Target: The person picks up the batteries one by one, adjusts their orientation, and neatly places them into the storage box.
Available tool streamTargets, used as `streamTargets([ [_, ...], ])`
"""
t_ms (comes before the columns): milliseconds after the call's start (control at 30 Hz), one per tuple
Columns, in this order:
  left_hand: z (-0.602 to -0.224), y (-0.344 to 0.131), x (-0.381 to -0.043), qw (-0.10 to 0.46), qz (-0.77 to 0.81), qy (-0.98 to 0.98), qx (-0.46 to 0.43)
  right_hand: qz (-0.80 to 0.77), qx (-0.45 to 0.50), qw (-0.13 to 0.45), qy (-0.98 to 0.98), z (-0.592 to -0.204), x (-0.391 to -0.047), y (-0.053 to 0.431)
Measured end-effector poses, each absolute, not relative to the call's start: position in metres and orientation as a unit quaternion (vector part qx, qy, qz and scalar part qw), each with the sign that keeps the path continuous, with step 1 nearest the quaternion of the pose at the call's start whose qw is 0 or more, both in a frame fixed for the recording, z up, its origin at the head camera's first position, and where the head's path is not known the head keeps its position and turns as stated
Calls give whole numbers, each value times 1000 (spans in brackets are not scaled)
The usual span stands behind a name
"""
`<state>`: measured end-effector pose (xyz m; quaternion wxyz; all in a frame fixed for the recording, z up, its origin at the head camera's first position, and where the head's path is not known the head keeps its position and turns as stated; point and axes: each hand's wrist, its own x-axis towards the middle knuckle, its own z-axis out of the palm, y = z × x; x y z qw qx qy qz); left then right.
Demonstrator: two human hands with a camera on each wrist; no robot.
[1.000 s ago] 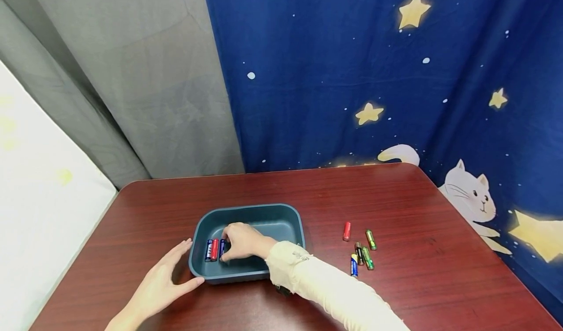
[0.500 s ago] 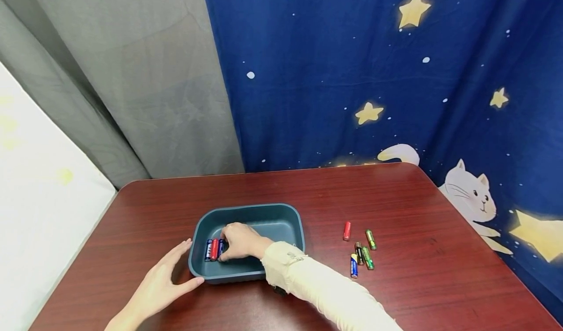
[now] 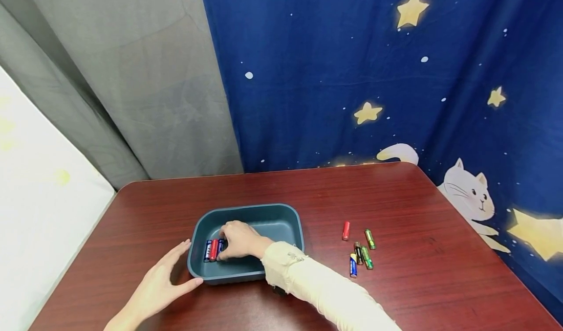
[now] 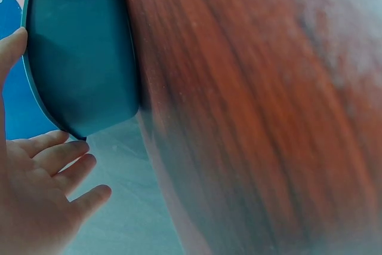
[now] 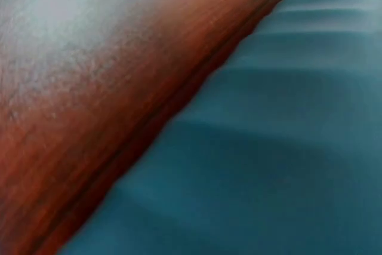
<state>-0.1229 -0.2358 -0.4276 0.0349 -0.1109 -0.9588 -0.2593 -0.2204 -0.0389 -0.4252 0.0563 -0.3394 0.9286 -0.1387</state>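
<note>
A dark teal rectangular box (image 3: 281,206) stands on the table. Inside its left end, a blue battery (image 3: 207,251), a red battery (image 3: 213,251) and a second blue battery (image 3: 221,244) stand side by side in a row. My right hand (image 3: 242,240) reaches into the box and pinches that second blue battery, its thumb and fingers partly covering it. With fingers spread, my left hand (image 3: 159,284) touches the box's left end. In the left wrist view, the left fingertips (image 4: 77,147) meet the box rim. The right hand is out of the right wrist view.
On the table right of the box lie a red battery (image 3: 346,231), a blue-and-white battery (image 3: 354,265), a black battery (image 3: 358,253) and two green batteries (image 3: 370,239). The dark red table (image 3: 308,301) meets a blue star-patterned curtain (image 3: 308,101) behind.
My right hand has shifted slightly left with the blue battery, bringing it closer against the red one. The left hand keeps its place at the box.
</note>
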Motion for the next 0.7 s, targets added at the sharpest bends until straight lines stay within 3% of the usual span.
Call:
streamTargets([
  [300,-428,-235,-124,28,-253,-961,-106,-221,-342,61,911,-397,-220,-20],
  [700,-425,-235,-123,34,-254,-960,-111,-412,-357,-41,837,-353,-208,55],
])
